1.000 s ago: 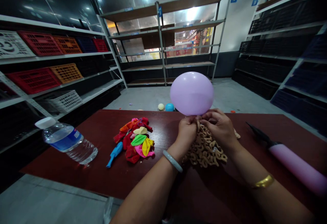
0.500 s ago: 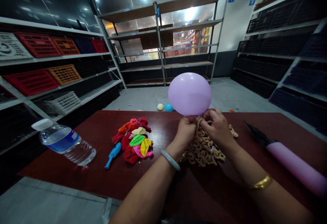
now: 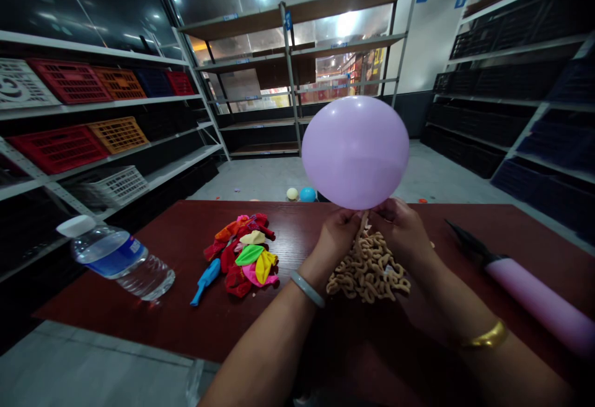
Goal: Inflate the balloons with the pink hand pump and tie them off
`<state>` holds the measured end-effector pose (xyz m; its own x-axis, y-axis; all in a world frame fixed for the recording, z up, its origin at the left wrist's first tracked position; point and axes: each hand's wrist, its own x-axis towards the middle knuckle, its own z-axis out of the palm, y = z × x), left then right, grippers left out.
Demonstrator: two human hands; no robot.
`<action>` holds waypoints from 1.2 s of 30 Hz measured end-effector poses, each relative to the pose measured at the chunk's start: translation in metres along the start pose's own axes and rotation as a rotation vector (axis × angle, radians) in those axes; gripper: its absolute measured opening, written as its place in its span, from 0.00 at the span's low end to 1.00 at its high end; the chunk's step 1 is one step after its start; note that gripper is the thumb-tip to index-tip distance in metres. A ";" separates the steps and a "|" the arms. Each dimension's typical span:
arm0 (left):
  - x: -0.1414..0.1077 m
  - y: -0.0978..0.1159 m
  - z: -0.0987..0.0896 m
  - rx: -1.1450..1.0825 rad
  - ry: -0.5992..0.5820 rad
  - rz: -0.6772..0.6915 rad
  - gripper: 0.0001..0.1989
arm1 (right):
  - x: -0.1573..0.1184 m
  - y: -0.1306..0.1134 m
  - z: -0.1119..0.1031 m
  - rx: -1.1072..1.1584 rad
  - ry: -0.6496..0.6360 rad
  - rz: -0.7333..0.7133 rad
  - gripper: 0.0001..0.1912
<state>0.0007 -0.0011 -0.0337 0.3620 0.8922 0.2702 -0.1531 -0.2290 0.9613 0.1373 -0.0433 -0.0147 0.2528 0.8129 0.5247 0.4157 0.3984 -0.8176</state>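
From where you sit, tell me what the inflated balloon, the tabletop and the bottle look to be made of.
Inflated balloon: thin stretched rubber, probably latex; smooth, with soft highlights.
Tabletop: likely wood or wood-look laminate, glossy; fine grain shows where light reflects.
Bottle: seemingly clear plastic, shiny, with see-through ridged walls and an opaque white cap.

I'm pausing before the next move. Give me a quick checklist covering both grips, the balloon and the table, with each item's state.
1. Purple balloon inflated: ok, full and rounded.
2. Left grip and right grip both at its base: ok.
3. Balloon's neck sealed: cannot tell, hidden between the grips.
4. Tan rubber pieces close by: ok, piled on the table.
5. Pink pump out of the grips: ok, off to the right.
6. Water bottle capped: ok.
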 end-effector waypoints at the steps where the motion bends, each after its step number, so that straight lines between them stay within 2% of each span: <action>1: 0.001 -0.002 0.000 -0.007 -0.013 -0.002 0.17 | 0.000 0.000 0.000 0.056 -0.022 0.051 0.08; 4: 0.002 -0.004 -0.001 -0.031 -0.026 -0.008 0.18 | -0.001 -0.003 0.002 0.220 -0.051 0.177 0.10; 8: 0.002 -0.003 0.000 -0.030 -0.004 -0.010 0.17 | -0.004 -0.005 0.003 0.280 -0.041 0.222 0.09; 10: 0.000 -0.003 0.002 -0.024 0.042 -0.032 0.17 | -0.004 -0.005 0.002 0.184 -0.010 0.161 0.08; 12: -0.002 -0.001 0.005 -0.055 0.090 -0.079 0.16 | -0.004 -0.004 0.002 0.017 0.044 0.031 0.07; 14: -0.004 0.001 0.008 -0.124 0.098 -0.121 0.16 | -0.004 -0.005 0.001 -0.104 0.089 -0.097 0.05; 16: -0.005 0.004 0.010 -0.184 0.082 -0.129 0.15 | -0.004 -0.005 0.001 -0.140 0.109 -0.156 0.03; 22: -0.006 0.009 0.013 -0.062 0.113 -0.107 0.15 | -0.009 -0.004 0.006 0.003 0.083 -0.048 0.06; 25: -0.007 0.008 0.014 -0.088 0.107 -0.120 0.16 | -0.012 -0.003 0.010 0.060 0.089 -0.013 0.08; 29: -0.007 0.005 0.014 -0.197 0.080 -0.140 0.16 | -0.012 -0.007 0.011 -0.066 0.119 -0.147 0.06; 32: -0.005 0.003 0.013 -0.218 0.078 -0.122 0.16 | -0.007 -0.009 0.007 -0.153 0.063 -0.284 0.05; 34: -0.004 0.002 0.013 -0.265 0.060 -0.121 0.16 | -0.005 -0.008 0.003 -0.162 0.017 -0.314 0.06; 36: -0.004 0.002 0.013 -0.317 0.051 -0.149 0.17 | -0.004 -0.004 0.002 -0.138 -0.011 -0.277 0.06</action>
<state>0.0113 -0.0102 -0.0323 0.3565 0.9269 0.1178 -0.3830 0.0300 0.9233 0.1330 -0.0472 -0.0134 0.1038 0.6863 0.7199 0.5820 0.5450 -0.6035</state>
